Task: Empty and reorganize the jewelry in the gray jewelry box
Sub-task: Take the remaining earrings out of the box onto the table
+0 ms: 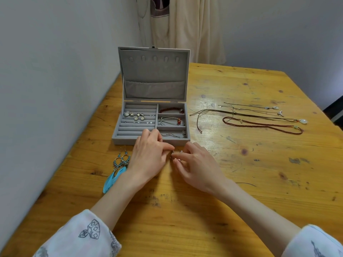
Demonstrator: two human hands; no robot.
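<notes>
The gray jewelry box (151, 140) stands open on the wooden table, lid upright. Its left ring rolls hold several small earrings (135, 115). Its right compartments hold a dark red bead bracelet (171, 109), a silver bracelet (170, 121) and a thin silver chain (172, 134). Just in front of the box, my left hand (148, 156) and my right hand (196, 164) meet fingertip to fingertip around a small dark piece of jewelry (174, 155), mostly hidden by the fingers. A pair of turquoise feather earrings (118, 167) lies on the table left of my left hand.
Several necklaces (259, 119) lie stretched out on the table right of the box, among them a dark red beaded one (263, 125). A white wall runs along the table's left edge. Cream curtains (185, 28) hang behind the box.
</notes>
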